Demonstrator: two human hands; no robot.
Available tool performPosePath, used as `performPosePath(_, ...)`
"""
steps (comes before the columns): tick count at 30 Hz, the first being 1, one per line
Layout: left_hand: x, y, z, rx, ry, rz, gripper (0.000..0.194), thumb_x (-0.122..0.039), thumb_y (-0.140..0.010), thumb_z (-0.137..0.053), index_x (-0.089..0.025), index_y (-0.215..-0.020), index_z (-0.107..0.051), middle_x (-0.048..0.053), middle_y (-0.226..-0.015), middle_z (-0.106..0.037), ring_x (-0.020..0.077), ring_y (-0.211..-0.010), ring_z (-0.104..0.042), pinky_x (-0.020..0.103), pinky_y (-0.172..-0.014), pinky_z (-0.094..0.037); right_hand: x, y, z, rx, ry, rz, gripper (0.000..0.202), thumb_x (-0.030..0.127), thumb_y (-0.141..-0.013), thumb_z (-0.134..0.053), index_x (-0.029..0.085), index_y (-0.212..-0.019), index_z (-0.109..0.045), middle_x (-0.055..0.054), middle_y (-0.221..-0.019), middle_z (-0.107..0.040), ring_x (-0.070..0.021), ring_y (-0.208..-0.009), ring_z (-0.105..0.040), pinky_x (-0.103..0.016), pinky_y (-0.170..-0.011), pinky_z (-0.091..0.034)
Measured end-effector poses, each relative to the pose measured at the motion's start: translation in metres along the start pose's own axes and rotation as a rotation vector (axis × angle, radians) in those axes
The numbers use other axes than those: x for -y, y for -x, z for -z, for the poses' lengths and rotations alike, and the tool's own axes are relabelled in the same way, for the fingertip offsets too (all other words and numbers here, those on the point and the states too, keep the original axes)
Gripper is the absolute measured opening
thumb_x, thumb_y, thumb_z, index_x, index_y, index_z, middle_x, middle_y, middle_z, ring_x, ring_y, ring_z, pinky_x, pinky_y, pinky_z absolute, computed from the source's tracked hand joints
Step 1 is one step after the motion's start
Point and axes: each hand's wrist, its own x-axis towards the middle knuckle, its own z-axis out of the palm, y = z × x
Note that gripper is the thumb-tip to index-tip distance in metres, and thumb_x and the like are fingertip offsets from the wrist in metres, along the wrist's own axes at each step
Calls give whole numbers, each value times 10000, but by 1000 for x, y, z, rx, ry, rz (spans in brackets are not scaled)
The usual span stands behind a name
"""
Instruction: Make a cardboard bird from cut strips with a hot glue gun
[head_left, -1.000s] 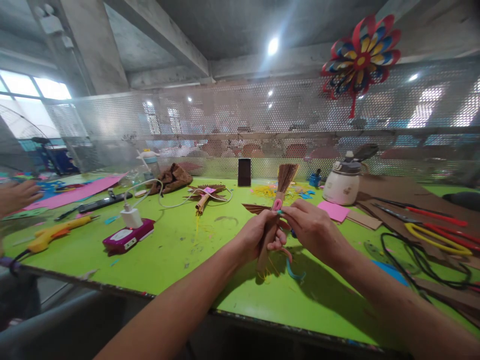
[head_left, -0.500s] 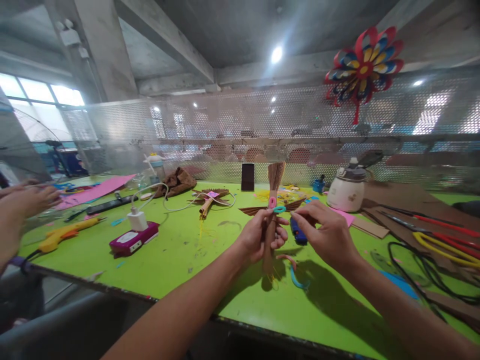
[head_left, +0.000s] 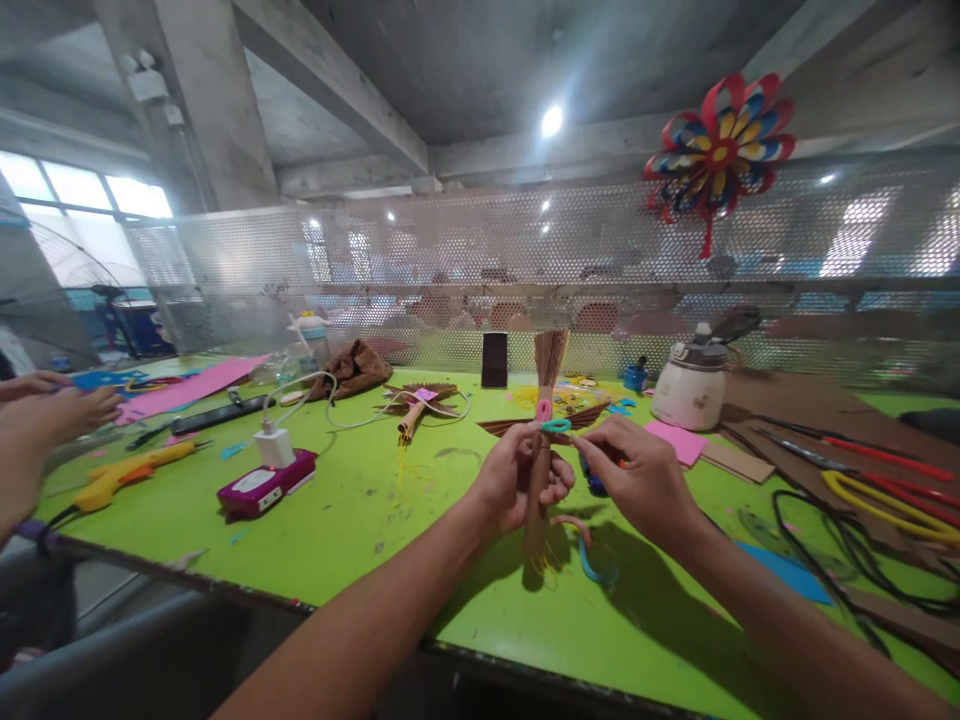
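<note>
My left hand [head_left: 517, 475] is closed around the rolled stem of a brown pleated cardboard craft piece [head_left: 552, 365], with a fan at its top and wings to both sides. A pink paper loop [head_left: 544, 411] and a green paper loop [head_left: 556, 426] sit at its middle, near my left thumb. My right hand [head_left: 634, 460] is pinched just right of the green loop; what is between the fingertips is too small to make out. Partly hidden behind that hand lies a dark blue object [head_left: 595, 480]. A curled pink and blue strip [head_left: 589, 560] is on the table below.
On the green table [head_left: 337, 540] are a yellow glue gun [head_left: 135, 472], a purple power socket [head_left: 266, 482] and another cardboard craft piece [head_left: 420, 402]. A phone [head_left: 494, 360] stands behind; a white bottle [head_left: 688, 388] and scissors [head_left: 892, 500] are right. Another person's hands [head_left: 67, 405] are left.
My right hand has shifted slightly left, closer to the green loop, and covers more of the blue object. My left hand keeps its hold on the craft piece.
</note>
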Motion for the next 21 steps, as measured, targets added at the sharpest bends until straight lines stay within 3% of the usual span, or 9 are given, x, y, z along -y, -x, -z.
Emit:
performPosePath(5, 0, 1, 0, -8, 3, -7, 361, -453, -787, -389, -124, -830, -531, 81, -571, -601, 110, -409, -500, 176, -356, -292, 2, 0, 0, 6, 7, -2, 212, 263, -840, -511, 165, -677, -605, -25, -620, -531, -138, -582, -476, -274, -550, -383)
performPosePath(13, 5, -3, -1, -115, -75, -81, 306, -433, -803, -466, -128, -837, -484, 42, -567, -584, 76, -368, -445, 167, -322, -244, 2, 1, -1, 56, 17, -21, 224, 248, -838, -508, 162, -644, -578, -16, -615, -508, -130, -585, -468, -265, -573, -372)
performPosePath(21, 6, -3, -2, -105, -48, -113, 281, -402, -839, -419, -127, -837, -477, 54, -588, -581, 93, -414, -482, 176, -347, -278, -3, 2, -2, 103, 31, -23, 232, 247, -841, -498, 164, -640, -577, -17, -621, -508, -135, -602, -469, -268, -592, -367)
